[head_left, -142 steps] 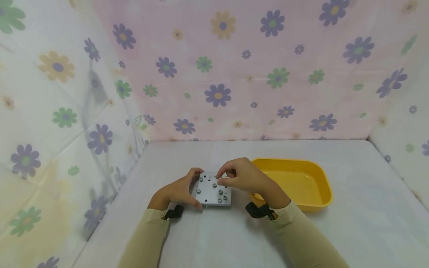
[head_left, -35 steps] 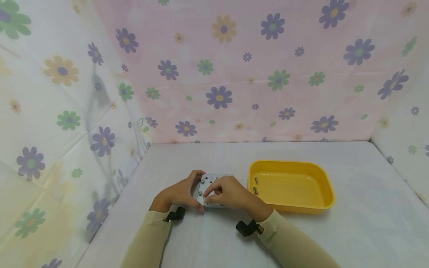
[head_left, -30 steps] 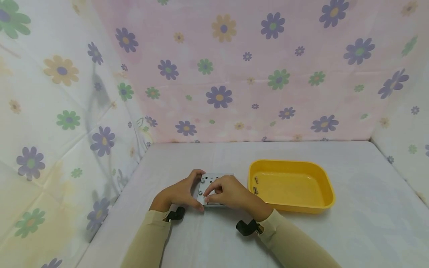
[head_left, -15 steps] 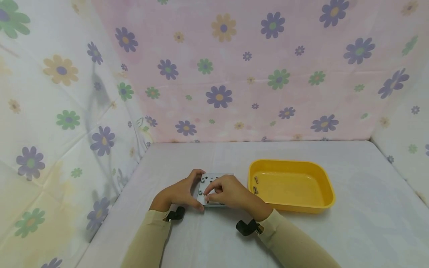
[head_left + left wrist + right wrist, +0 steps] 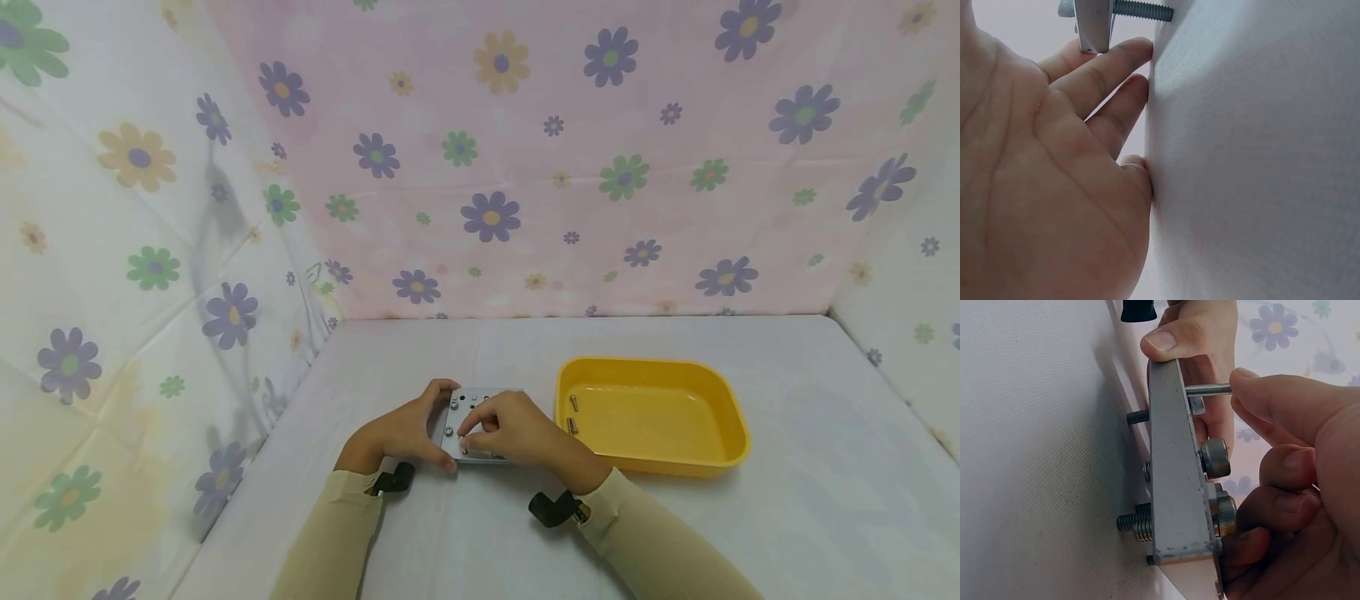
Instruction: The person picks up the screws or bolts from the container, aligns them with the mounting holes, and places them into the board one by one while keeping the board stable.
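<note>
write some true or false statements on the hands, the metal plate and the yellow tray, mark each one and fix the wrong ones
1. The left hand holds the metal plate at its edges. True.
2. Two loose screws lie in the yellow tray. True.
3. The yellow tray stands to the person's left of the metal plate. False: it stands to the right.
4. The right hand pinches a screw at the metal plate. True.
5. Both hands are inside the yellow tray. False: both are at the metal plate.
6. Nothing sticks out of the metal plate's underside. False: threaded ends stick out there.
</note>
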Motion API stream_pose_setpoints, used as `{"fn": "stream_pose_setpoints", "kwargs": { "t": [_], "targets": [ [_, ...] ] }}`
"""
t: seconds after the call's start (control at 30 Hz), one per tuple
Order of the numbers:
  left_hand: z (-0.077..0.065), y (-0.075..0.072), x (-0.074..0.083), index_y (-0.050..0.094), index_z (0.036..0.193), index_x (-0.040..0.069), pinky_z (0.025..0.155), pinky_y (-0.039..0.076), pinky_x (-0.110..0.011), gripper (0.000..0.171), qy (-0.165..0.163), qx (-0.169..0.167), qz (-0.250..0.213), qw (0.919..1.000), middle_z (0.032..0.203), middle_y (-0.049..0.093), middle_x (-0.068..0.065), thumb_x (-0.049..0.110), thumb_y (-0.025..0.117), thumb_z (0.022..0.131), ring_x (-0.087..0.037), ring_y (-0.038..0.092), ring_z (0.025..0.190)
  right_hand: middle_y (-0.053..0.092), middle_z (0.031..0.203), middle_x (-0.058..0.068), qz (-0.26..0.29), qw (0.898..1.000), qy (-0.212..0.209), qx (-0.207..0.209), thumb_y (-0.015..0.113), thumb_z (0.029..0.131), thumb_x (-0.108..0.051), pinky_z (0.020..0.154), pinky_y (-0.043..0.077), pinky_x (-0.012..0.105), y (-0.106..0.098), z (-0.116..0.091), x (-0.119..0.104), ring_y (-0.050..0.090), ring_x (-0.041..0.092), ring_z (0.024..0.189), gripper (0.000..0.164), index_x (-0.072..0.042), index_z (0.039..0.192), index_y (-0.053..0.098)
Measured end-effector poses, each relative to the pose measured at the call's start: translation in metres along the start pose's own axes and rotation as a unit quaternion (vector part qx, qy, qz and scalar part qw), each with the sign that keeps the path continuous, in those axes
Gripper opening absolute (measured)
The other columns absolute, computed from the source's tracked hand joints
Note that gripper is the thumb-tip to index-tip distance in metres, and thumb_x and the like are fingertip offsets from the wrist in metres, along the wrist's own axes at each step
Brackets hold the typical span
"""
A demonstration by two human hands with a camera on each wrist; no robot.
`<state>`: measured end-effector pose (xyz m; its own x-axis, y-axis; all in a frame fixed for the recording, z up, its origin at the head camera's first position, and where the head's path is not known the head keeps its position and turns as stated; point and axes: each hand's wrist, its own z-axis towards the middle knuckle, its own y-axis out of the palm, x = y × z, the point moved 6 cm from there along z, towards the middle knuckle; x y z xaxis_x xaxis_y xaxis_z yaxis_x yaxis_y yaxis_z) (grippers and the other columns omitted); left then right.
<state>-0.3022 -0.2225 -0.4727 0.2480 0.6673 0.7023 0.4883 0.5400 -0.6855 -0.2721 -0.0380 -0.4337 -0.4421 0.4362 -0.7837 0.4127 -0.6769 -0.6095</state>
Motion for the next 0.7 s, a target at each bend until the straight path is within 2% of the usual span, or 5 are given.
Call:
{"fn": "stream_pose_setpoints", "kwargs": {
  "t": [0.27, 0.7],
  "targets": [
    [-0.0006, -0.0002, 0.0001, 0.024, 0.155, 0.025, 0.123, 0.026, -0.054, 0.125, 0.001, 0.000, -0.004, 1.0000, 0.161, 0.035, -0.002, 0.043, 0.100, 0.058, -0.021, 0.032, 0.149, 0.044, 0.053, -0.009, -0.003, 1.000, 0.001, -0.006, 0.082, 0.089, -0.027, 0.055, 0.033, 0.022, 0.0003, -0.0005, -0.0005, 0.041, 0.006, 0.055, 0.009, -0.028, 0.099, 0.083],
    [-0.0011, 0.0001, 0.0014, 0.025, 0.154, 0.023, 0.121, 0.027, -0.052, 0.124, 0.003, 0.004, -0.009, 0.9999, 0.158, 0.039, -0.001, 0.039, 0.100, 0.057, -0.020, 0.037, 0.143, 0.042, 0.051, -0.009, -0.002, 1.000, -0.002, -0.012, 0.083, 0.088, -0.028, 0.053, 0.030, 0.022, 0.0005, -0.0007, -0.0011, 0.037, 0.005, 0.050, 0.010, -0.026, 0.098, 0.084]
  ]
}}
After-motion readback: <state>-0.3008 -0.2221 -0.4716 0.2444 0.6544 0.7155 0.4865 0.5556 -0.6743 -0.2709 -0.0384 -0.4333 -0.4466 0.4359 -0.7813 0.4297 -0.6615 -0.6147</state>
